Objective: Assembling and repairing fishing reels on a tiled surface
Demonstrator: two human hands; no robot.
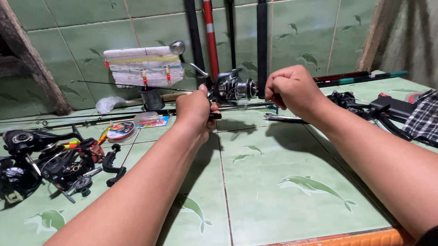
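Gripping one reel point(233, 88) (two hands point(195, 108), four upright rods point(261, 39))

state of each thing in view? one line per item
left hand: closed around the rod grip by the reel
right hand: fisted just right of the reel
spinning reel: held up between both hands, above the floor
spare reels: lying in a heap on the tiles
line spool: flat on the floor
upright rods: leaning against the wall
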